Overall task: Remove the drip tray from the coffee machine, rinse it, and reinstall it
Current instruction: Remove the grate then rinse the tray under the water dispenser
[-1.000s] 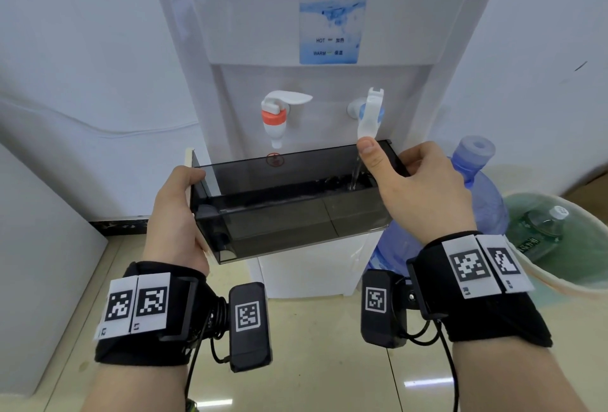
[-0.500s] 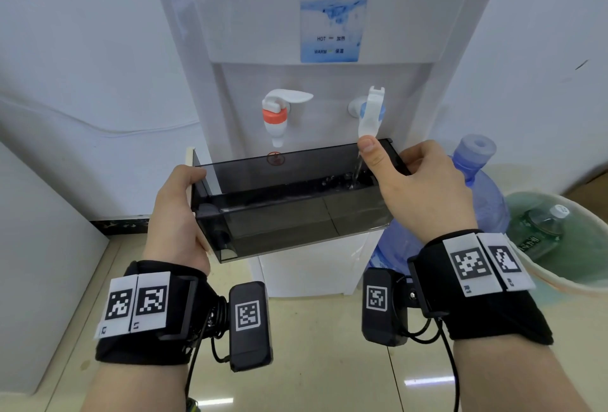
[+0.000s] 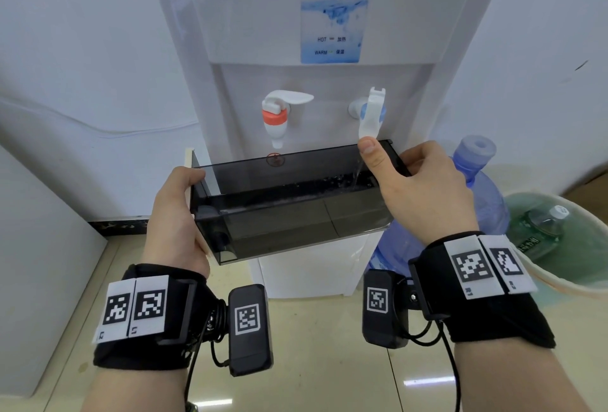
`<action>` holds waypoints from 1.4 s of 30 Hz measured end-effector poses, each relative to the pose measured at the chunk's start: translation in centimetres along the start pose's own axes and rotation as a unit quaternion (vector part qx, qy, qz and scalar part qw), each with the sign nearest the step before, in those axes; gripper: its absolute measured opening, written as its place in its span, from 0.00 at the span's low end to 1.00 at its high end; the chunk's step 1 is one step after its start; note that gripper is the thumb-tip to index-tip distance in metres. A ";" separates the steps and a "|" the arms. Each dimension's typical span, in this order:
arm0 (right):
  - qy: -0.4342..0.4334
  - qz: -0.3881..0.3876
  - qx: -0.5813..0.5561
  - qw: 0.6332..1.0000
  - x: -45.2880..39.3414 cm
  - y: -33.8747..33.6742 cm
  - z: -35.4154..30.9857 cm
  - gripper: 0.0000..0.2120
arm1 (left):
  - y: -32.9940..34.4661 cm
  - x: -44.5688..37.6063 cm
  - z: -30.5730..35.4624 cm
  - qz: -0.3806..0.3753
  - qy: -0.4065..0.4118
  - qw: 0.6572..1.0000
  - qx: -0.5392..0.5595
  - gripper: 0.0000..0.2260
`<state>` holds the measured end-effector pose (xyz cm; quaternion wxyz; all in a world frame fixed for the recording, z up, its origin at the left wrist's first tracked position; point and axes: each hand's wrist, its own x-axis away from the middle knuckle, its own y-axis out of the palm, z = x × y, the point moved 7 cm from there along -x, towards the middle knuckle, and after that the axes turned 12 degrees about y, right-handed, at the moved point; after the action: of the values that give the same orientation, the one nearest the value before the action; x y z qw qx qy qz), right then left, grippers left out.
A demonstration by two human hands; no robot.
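Note:
A dark, see-through drip tray (image 3: 289,214) is held level in front of a white MIXUN water dispenser (image 3: 250,23). My left hand (image 3: 174,217) grips the tray's left end, thumb over its rim. My right hand (image 3: 424,191) grips the tray's right end, and its thumb presses up on the lever of the blue tap (image 3: 371,112). A thin stream of water falls from that tap into the right side of the tray, where it splashes. The red tap (image 3: 278,115) to the left runs dry.
A large blue water bottle (image 3: 483,194) stands on the floor right of the dispenser. Further right is a bin lined with a green bag (image 3: 579,247), holding a green bottle (image 3: 539,227). A white cabinet (image 3: 42,263) is at the left. The floor is glossy beige tile.
Both hands and the tray have stayed almost still. Water keeps running from the blue tap into the tray.

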<state>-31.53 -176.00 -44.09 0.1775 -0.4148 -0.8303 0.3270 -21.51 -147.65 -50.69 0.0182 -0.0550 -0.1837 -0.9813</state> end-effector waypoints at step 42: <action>-0.007 -0.004 -0.018 1.000 0.1 0.4 -1.3 0.36 | -0.2 -0.7 1.3 0.000 0.018 1.000 0.010 0.13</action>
<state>-30.61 -175.26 -43.39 0.1661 -0.4125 -0.8387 0.3144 -20.70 -146.95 -49.65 0.0225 -0.0373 -0.1932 -0.9802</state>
